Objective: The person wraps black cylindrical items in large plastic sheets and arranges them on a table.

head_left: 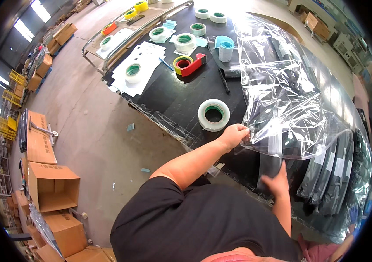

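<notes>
My left hand [235, 136] is closed in a pinch on the lower left corner of a clear plastic film [282, 100], which spreads crinkled and shiny over the table. Under the film's front edge lies a flat black packed piece [270, 166] with a pale strip across it. My right hand [277, 180] is at the right side of this piece, thumb and fingers apart; it is slightly blurred. A large roll of clear tape [213, 115] with a green core lies just beyond my left hand. Several similar black packed pieces [325, 174] lie side by side to the right.
The black table [177, 100] also bears a red tape dispenser [190, 65], a black pen [224, 81], a light blue roll [225, 49], white paper sheets [140, 65] and several tape rolls. A wooden cart [94, 41] stands beyond its left edge. Cardboard boxes [55, 185] line the floor at left.
</notes>
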Available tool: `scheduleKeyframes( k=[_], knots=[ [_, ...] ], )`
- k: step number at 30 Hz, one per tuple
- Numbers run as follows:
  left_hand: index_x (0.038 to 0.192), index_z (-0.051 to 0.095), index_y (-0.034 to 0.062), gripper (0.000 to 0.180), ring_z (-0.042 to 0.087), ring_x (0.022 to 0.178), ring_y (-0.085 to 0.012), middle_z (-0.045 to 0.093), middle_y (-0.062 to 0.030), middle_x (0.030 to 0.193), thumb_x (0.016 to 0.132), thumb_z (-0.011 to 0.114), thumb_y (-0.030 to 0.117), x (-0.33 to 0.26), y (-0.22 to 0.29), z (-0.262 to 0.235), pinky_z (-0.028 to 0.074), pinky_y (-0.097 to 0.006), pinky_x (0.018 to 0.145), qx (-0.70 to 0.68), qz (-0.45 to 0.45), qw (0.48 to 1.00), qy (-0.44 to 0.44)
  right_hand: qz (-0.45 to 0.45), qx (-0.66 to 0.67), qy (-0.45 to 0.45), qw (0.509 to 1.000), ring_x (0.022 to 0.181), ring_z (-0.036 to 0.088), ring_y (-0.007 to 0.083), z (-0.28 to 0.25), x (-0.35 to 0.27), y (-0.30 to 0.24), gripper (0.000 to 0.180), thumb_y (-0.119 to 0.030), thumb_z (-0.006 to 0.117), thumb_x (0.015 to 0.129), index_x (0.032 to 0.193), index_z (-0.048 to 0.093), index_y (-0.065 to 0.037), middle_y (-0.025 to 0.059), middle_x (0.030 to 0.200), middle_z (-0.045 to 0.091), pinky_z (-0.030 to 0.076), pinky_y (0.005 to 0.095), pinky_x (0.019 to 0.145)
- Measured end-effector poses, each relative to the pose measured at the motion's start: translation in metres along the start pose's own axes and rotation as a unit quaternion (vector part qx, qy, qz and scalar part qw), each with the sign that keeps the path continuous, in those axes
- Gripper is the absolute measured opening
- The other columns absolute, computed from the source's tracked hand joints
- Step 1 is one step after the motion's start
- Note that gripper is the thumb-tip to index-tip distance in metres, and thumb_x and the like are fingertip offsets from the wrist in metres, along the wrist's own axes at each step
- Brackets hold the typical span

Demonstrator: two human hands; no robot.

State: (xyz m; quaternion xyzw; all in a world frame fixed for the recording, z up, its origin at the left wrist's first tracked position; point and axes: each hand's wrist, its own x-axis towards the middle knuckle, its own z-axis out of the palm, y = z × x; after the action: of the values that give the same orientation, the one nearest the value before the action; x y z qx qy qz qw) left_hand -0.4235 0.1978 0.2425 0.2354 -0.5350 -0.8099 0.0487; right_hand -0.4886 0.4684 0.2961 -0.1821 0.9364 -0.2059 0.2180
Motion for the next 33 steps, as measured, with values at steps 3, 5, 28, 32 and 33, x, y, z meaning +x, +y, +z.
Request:
scheduleKeyframes(
  k=[3, 5, 28, 32, 33],
  knots=[
    [0.13, 0.038, -0.0057, 0.067, 0.052, 0.112, -0.0319, 0.048, -0.0238, 0.126, 0.079, 0.071, 0.02, -0.004, 0.004, 0.017, 0.042, -0.041, 0.096, 0.264, 0.14, 0.941, 0.159, 0.077, -0.077, 0.002, 0.994, 0.122, 0.046, 0.0385, -0.003, -0.065, 0.033, 0.124, -0.036, 0.085, 0.053, 0.148, 0.012, -0.004, 0.0258, 0.135, 0.042, 0.04, 0.0435, 0.1],
    [0.134, 0.034, -0.0021, 0.078, 0.029, 0.129, -0.0433, 0.032, -0.0261, 0.139, 0.072, 0.074, 0.022, -0.017, 0.026, 0.04, 0.023, -0.047, 0.109, 0.423, 0.402, 0.782, 0.219, 0.09, -0.085, 0.06, 0.99, 0.12, 0.048, 0.0381, 0.003, -0.074, 0.03, 0.125, -0.038, 0.085, 0.051, 0.148, 0.013, -0.008, 0.0239, 0.133, 0.044, 0.041, 0.0447, 0.099],
    [0.112, 0.065, 0.0239, 0.029, 0.046, 0.124, -0.0288, 0.048, -0.0052, 0.137, 0.085, 0.055, 0.026, 0.071, -0.016, 0.098, 0.041, -0.046, 0.098, 0.742, 0.247, 0.613, -0.111, 0.032, 0.488, 0.241, 0.838, 0.111, 0.052, 0.0216, -0.038, -0.217, 0.081, 0.104, -0.008, 0.085, 0.051, 0.14, 0.031, -0.005, 0.0086, 0.122, 0.053, 0.042, 0.0379, 0.095],
    [0.106, 0.066, 0.0169, 0.025, 0.056, 0.107, -0.0305, 0.054, -0.0067, 0.129, 0.086, 0.055, 0.026, 0.089, -0.009, 0.08, 0.047, -0.047, 0.089, 0.664, 0.196, 0.694, -0.199, -0.075, 0.452, 0.07, 0.886, 0.109, 0.053, 0.0211, -0.075, -0.128, 0.062, 0.105, -0.014, 0.08, 0.046, 0.139, 0.034, -0.002, 0.0089, 0.117, 0.055, 0.04, 0.0353, 0.096],
    [0.107, 0.065, 0.0156, 0.025, 0.06, 0.1, -0.0309, 0.056, -0.008, 0.126, 0.086, 0.055, 0.025, 0.1, 0.0, 0.079, 0.049, -0.047, 0.086, 0.618, 0.098, 0.754, -0.199, -0.087, 0.426, 0.051, 0.899, 0.109, 0.053, 0.0207, -0.078, -0.111, 0.059, 0.103, -0.013, 0.08, 0.046, 0.138, 0.035, -0.001, 0.0088, 0.116, 0.055, 0.04, 0.0348, 0.096]
  ],
)
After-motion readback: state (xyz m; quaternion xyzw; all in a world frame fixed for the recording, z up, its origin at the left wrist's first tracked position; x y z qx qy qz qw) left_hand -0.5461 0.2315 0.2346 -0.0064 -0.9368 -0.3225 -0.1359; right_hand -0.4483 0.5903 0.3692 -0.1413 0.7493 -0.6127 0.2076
